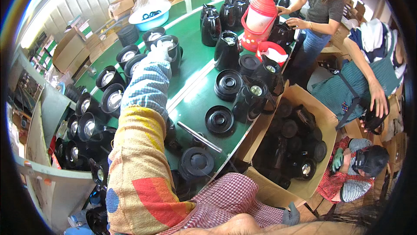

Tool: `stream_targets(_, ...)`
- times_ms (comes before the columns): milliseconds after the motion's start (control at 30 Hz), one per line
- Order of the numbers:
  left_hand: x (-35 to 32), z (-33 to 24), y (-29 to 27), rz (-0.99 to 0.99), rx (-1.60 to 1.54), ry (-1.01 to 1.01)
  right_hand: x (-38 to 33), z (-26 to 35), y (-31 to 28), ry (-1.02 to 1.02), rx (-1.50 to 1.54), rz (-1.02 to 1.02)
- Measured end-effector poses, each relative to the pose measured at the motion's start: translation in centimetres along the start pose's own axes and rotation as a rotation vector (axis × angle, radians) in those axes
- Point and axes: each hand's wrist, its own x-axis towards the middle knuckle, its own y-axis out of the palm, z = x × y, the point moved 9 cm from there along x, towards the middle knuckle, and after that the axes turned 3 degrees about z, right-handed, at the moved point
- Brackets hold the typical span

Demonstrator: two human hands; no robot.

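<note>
My left arm, in a patterned sleeve, reaches far over the green table (193, 91). My left hand (160, 51), in a pale glove, grips the rim of a black jug body (175, 52) with an open top. Around it stand more black jug bodies (107, 77) with silvery insides. Low at the front edge, past a red checked sleeve, my right hand (291, 214) shows in a grey glove; its fingers are partly visible, and I cannot tell whether it holds anything.
Black lids (219, 120) and upright black jugs (227, 51) stand on the table near a red and white flask (259, 22). A cardboard box (323, 174) of black parts is at the right. Co-workers (319, 13) are beyond. A blue basin (150, 20) stands at the back left.
</note>
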Motion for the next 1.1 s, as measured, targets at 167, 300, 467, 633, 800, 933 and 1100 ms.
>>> stream_targets(167, 4.1, 5.2, 5.3, -0.126, -0.642, -0.015, 1.4, 1.1, 0.1, -0.055, -0.019, -0.025)
stream_targets(300, -2.1, -5.4, -2.2, -0.248, 0.028, 0.459, 1.8, 9.5, 0.2, 0.082, -0.007, 0.075)
stream_targets(467, -18.0, -9.4, -12.7, -0.259, -0.026, 0.701, 3.1, 11.5, 1.5, -0.086, -0.006, 0.103)
stream_targets(633, -35.5, -16.5, -17.7, -0.25, -0.248, 1.242, 0.4, 15.9, 0.3, -0.239, -0.048, 0.038)
stream_targets(800, -48.8, -21.9, -14.4, -0.006, -0.377, 1.651, -1.4, 26.6, -4.6, -0.434, 0.249, 0.064)
stream_targets(933, -56.1, -25.1, -10.4, 0.087, -0.428, 1.835, -3.5, 29.8, -6.7, -0.601, 0.56, 0.12)
stream_targets(1100, -60.2, -27.2, -6.9, 0.188, -0.513, 1.919, -5.9, 23.4, -0.5, -0.304, 1.107, 0.245)
